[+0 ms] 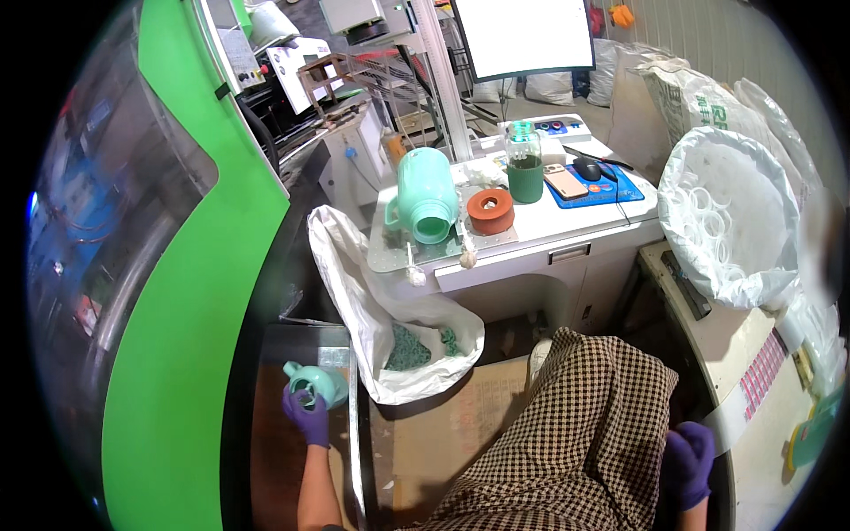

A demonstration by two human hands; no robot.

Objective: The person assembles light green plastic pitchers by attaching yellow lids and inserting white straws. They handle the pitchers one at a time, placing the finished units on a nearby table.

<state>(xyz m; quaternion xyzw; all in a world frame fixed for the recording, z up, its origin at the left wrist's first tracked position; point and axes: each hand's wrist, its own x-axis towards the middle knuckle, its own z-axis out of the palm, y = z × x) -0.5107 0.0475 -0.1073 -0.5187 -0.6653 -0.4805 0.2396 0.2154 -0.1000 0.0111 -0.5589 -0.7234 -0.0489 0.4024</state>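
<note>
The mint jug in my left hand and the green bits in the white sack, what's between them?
In the head view, a metal edge and the left wall of the white sack lie between the mint jug and the green bits.

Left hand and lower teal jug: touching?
Touching. The head view shows the purple-gloved left hand gripping the lower teal jug at its open end.
</note>
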